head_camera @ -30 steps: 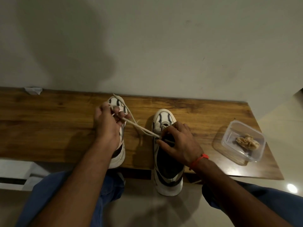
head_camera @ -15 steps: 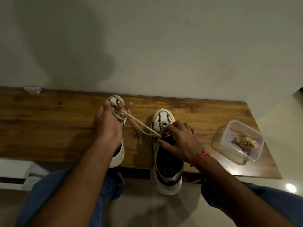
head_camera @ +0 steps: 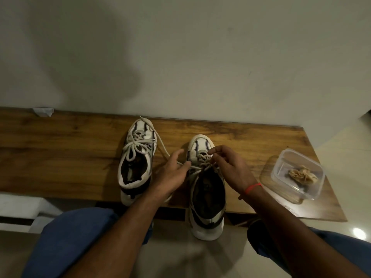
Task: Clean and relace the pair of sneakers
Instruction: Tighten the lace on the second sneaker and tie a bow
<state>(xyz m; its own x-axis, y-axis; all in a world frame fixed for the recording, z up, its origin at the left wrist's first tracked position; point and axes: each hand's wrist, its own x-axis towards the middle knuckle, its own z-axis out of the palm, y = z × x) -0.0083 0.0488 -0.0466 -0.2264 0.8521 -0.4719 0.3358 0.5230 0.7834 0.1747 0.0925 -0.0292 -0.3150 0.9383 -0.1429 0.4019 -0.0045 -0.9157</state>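
While the left hand (head_camera: 174,171) reaches in palm-down from the lower left, its thumb and forefinger pinch a pale lace (head_camera: 160,144) just beside the inner edge of the right sneaker (head_camera: 206,189); the remaining fingers spread loosely above. That lace runs slack up and to the left, across the toe of the left sneaker (head_camera: 136,157). The right hand (head_camera: 228,167) arches over the right sneaker's eyelets, wrist raised, fingertips curled down and closed on the laces at the tongue; a red band (head_camera: 253,187) circles its wrist. Both sneakers stand toes toward the wall on a wooden bench (head_camera: 60,149), the right one's heel overhanging the front edge. The left sneaker carries a tied bow. Well to the right sits a clear plastic container (head_camera: 297,175) holding a crumpled cloth (head_camera: 302,174).
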